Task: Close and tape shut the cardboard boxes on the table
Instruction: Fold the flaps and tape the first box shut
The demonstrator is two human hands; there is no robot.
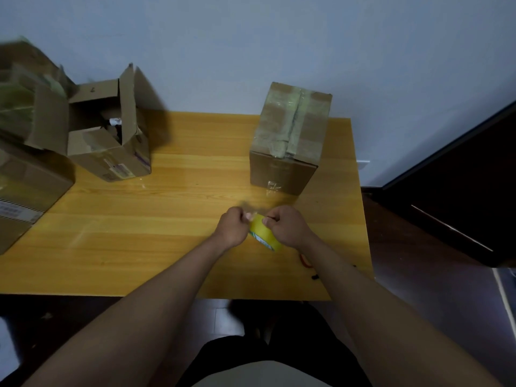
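A yellow roll of tape (264, 231) is held above the wooden table (139, 233), near its front right. My right hand (287, 226) grips the roll. My left hand (233, 226) pinches at the roll's top edge, where a clear tape end seems to lift. Behind my hands stands a closed cardboard box (290, 138) with tape over its top seam. At the back left an open cardboard box (109, 129) has its flaps standing up, with items inside. A third closed box (25, 188) lies at the far left edge.
A red-handled tool (305, 261) and small dark bits lie near the table's right front edge. A dark cabinet (452, 191) stands to the right of the table. A pale wall runs behind. Blurred cardboard fills the far left corner.
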